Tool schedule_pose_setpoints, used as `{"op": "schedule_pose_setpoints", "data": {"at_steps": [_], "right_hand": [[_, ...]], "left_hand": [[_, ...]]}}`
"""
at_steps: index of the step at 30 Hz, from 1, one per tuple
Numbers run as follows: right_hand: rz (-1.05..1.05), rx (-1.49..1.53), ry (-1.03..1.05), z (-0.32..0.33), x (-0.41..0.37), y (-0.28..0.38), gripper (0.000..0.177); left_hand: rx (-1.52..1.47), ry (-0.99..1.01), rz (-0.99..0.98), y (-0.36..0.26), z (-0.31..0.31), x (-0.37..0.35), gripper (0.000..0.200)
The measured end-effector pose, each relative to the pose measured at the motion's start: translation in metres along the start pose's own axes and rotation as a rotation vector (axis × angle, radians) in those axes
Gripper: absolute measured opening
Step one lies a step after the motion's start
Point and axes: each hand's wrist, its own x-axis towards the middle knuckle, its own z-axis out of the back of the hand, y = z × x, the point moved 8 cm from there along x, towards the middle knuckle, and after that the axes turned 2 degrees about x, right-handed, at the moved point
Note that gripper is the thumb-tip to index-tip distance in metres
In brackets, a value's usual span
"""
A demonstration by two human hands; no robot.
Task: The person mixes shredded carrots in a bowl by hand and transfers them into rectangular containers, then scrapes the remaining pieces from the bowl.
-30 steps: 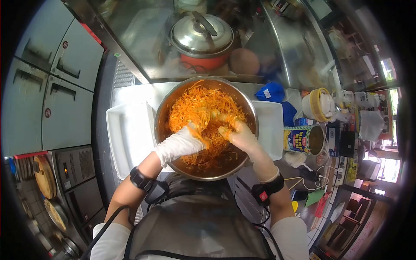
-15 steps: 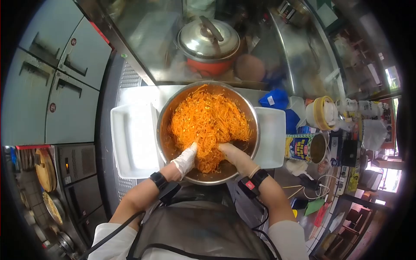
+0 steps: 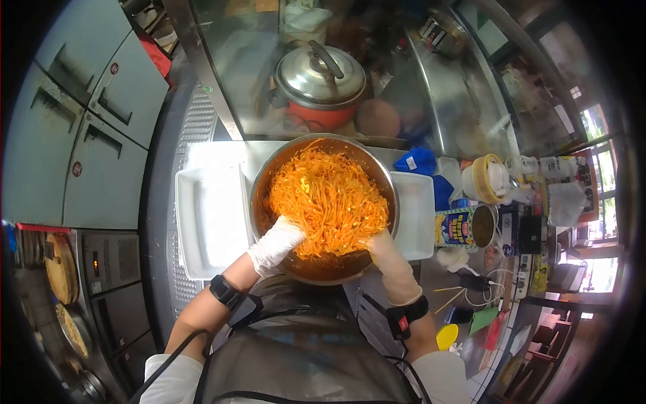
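Orange shredded food (image 3: 330, 202) fills much of a round metal bowl (image 3: 392, 195), heaped up between my two gloved hands. My left hand (image 3: 281, 241) is at the lower left of the heap, its fingers sunk in the shreds and mostly hidden. On the lower right side, my right hand (image 3: 387, 259) presses into the heap, and its fingertips are also buried. Both hands wear pale thin gloves. Paler yellow bits show among the shreds near the middle. The bare inner wall of the bowl shows below the heap.
A white tray (image 3: 212, 222) stands left of the bowl, another white tray (image 3: 416, 215) on its right. Behind glass sits a lidded red pot (image 3: 321, 81). A large tin (image 3: 481, 226), blue cloth (image 3: 416, 160), a cable and chopsticks (image 3: 449, 299) lie to the right.
Both hands have moved apart and the shreds between them have spread into a wider heap over the front of the bowl. The whole view has shifted slightly.
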Motion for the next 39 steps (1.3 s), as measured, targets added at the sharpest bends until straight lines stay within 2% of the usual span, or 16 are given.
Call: {"op": "schedule_pose_setpoints", "data": {"at_steps": [5,7,8,11,12,15,16,19,21,23,25,27,29,32,34,39], "right_hand": [[0.000,0.239,0.016,-0.024,0.004,0.053,0.054],[0.158,0.107,0.026,-0.017,0.003,0.045,0.047],[0.055,0.022,0.025,-0.005,0.007,0.020,0.043],[-0.175,-0.132,0.005,-0.007,0.021,0.014,0.039],[0.070,-0.105,0.088,-0.015,0.027,0.034,0.041],[-0.043,-0.088,0.126,-0.008,0.023,0.045,0.044],[-0.063,-0.014,0.194,-0.010,0.028,0.042,0.050],[-0.134,-0.143,0.213,-0.007,0.036,0.038,0.054],[0.215,-0.174,0.315,-0.012,0.034,0.059,0.054],[-0.161,0.064,0.426,-0.015,0.038,0.049,0.050],[-0.124,-0.075,0.459,-0.012,0.053,0.039,0.044],[0.238,-0.298,0.430,-0.010,0.057,0.067,0.038],[-0.144,-0.116,0.443,0.007,0.072,0.031,0.033],[-0.161,-0.224,0.343,0.029,0.106,-0.001,0.035],[-0.396,-0.414,0.474,0.029,0.114,-0.036,0.041],[-0.474,-0.646,0.502,0.023,0.114,-0.065,0.059]], "left_hand": [[0.236,0.240,0.050,-0.005,0.005,0.018,0.039],[0.372,-0.086,-0.363,-0.054,0.012,0.001,0.017],[0.111,-0.084,-0.282,-0.024,0.007,0.007,0.019],[0.366,0.147,0.079,-0.073,0.008,0.025,0.019],[-0.356,-0.065,0.303,-0.036,0.001,0.025,0.019],[-0.204,-0.036,-0.069,-0.008,-0.006,0.028,0.042],[-0.537,-0.073,0.134,-0.029,-0.006,0.021,0.041],[-0.607,-0.055,0.297,-0.094,-0.012,0.037,0.041],[-0.611,-0.129,0.276,-0.119,-0.010,0.043,0.040],[-0.451,-0.165,0.227,-0.118,-0.009,0.034,0.040],[-0.324,-0.161,0.223,-0.096,-0.006,0.037,0.032],[-0.430,-0.259,0.239,-0.118,0.000,0.032,0.034],[-0.673,-0.389,0.216,-0.127,0.001,0.014,0.043],[-0.842,-0.499,0.333,-0.069,0.004,0.001,0.043],[-1.001,-0.495,0.827,0.026,-0.021,-0.019,0.039],[-1.319,-0.496,0.701,0.083,-0.065,0.022,0.039]]}}
